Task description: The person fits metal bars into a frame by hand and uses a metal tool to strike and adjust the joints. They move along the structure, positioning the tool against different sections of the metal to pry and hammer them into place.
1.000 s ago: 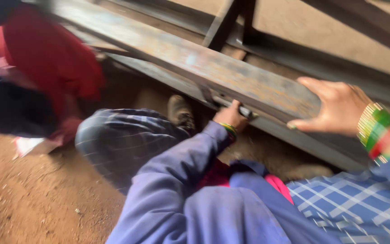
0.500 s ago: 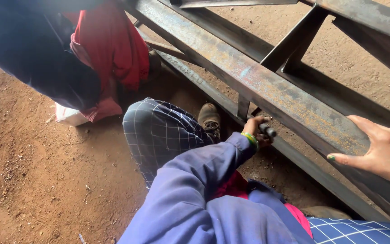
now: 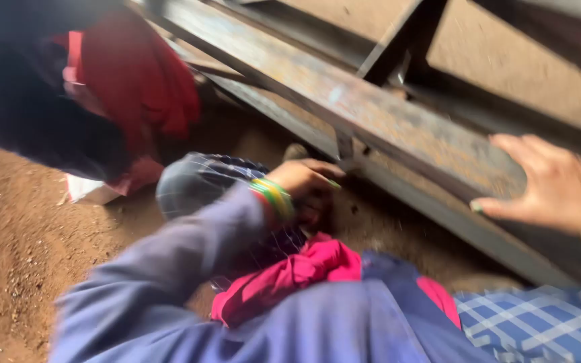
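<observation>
Right hand lies flat and open on the rusty steel beam slanting over dirt, left hand curled beneath it, grasp unclear; beam looks heavy, rigid, best gripped at its edges

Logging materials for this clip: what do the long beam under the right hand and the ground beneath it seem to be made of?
The beam looks like bare steel, unpainted: grey-blue with brown rust patches and a dull, rough surface. The right hand lies flat on it. The ground looks like loose reddish-brown soil, grainy and crumbly, with small clods. Motion blur leaves finer texture uncertain.
</observation>
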